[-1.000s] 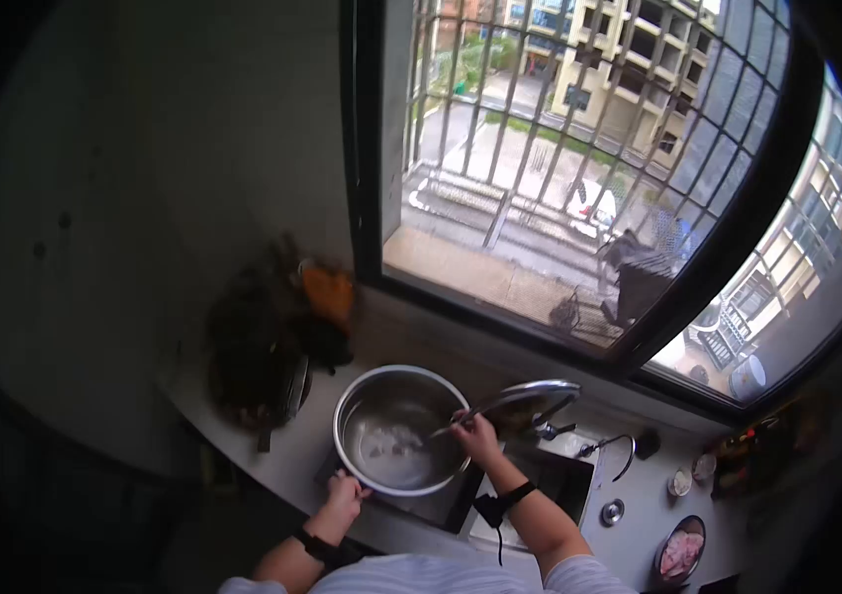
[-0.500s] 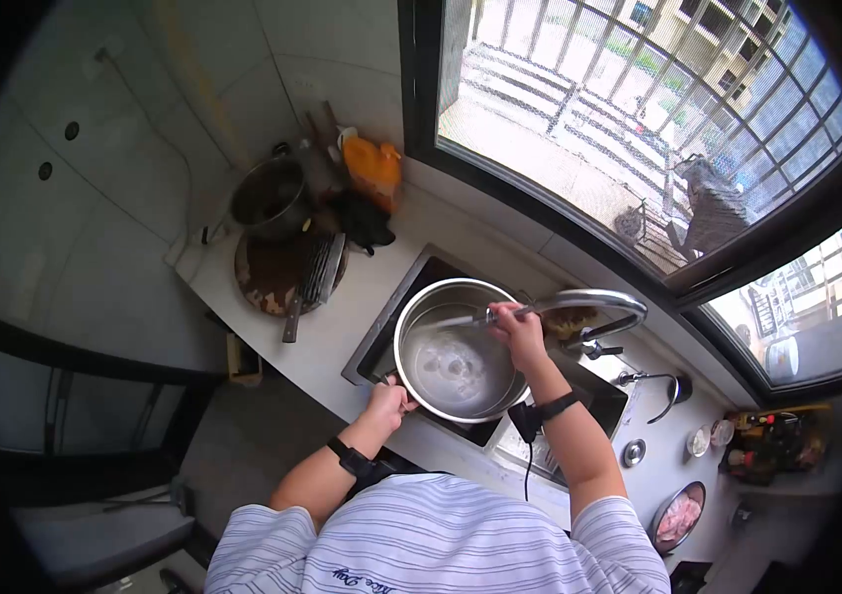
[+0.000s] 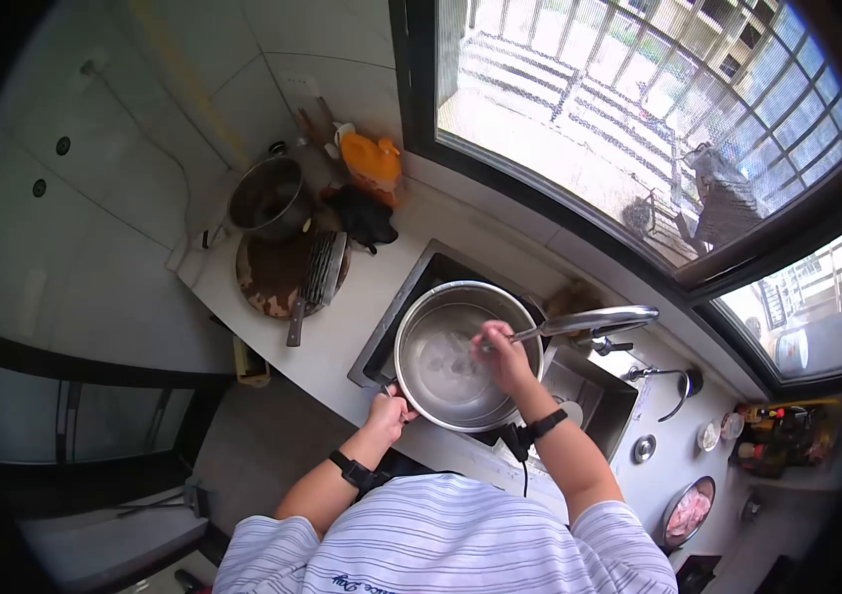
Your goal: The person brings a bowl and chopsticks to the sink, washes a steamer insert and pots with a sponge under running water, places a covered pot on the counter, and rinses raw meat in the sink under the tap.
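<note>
A large round metal pot (image 3: 441, 396) rests over the sink (image 3: 399, 307), with a little liquid and some pale blurred shapes at its bottom. My left hand (image 3: 390, 411) is closed on the handle at the pot's lower left rim. Over the pot's right half is my right hand (image 3: 505, 358), its fingers bent and smeared by motion. Beside those fingers is the end of the curved metal faucet (image 3: 599, 319); whether they touch it I cannot tell.
A cleaver (image 3: 322, 272) lies on a round board (image 3: 263, 275) at the left, near a dark pot (image 3: 270, 198) and an orange bottle (image 3: 372, 163). To the right are a second sink basin (image 3: 599, 396), a thin tap (image 3: 678, 396) and a bowl of pink meat (image 3: 688, 511).
My right hand has come off the faucet's grip point and moved left and down over the pot. The left hand stays at the pot's handle. The view has brightened and tilted down.
</note>
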`<state>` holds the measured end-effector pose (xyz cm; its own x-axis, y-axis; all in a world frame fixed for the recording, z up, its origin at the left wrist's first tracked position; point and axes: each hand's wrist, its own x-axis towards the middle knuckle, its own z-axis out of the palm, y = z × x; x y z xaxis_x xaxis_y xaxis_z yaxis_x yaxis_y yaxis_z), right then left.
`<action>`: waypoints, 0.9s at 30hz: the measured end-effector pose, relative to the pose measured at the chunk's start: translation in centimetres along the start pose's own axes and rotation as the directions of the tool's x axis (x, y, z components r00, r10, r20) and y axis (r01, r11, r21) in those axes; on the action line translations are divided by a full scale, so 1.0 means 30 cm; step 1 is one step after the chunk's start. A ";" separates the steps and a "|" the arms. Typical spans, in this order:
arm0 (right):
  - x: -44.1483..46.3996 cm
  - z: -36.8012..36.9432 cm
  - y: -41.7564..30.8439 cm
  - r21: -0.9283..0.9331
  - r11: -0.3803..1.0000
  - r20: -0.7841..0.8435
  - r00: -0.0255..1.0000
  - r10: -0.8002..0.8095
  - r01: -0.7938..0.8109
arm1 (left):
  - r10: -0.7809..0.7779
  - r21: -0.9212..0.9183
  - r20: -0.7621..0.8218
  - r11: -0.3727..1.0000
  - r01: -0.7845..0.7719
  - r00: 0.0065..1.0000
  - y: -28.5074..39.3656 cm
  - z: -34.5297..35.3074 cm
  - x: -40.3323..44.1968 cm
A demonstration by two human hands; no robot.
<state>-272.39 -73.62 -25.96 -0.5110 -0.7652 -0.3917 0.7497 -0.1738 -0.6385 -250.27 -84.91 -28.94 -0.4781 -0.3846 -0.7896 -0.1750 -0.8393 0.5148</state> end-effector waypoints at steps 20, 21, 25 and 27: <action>0.171 -0.582 -0.242 -0.668 -0.699 0.149 0.874 -0.462 -0.256 | 0.034 -0.025 -0.117 0.999 -0.037 0.993 0.008 0.032 -0.035; 0.152 -0.543 -0.263 -0.718 -0.667 0.222 0.842 -0.492 -0.200 | 0.036 -0.040 -0.116 0.998 -0.040 0.993 -0.008 0.019 -0.019; -0.028 -0.283 -0.267 -0.773 -0.634 0.479 0.681 -0.555 0.027 | 0.036 -0.068 -0.166 0.997 -0.048 0.985 -0.034 0.014 0.007; -0.127 -0.204 -0.180 -0.750 -0.643 0.566 0.651 -0.505 0.154 | 0.058 -0.013 -0.160 0.998 -0.061 0.985 -0.059 0.005 0.024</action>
<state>-277.08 -65.98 -25.07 -0.4734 -0.7614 0.4428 -0.8761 0.4593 -0.1469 -250.44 -83.64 -30.35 -0.3438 -0.4894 -0.8014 -0.1338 -0.8192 0.5576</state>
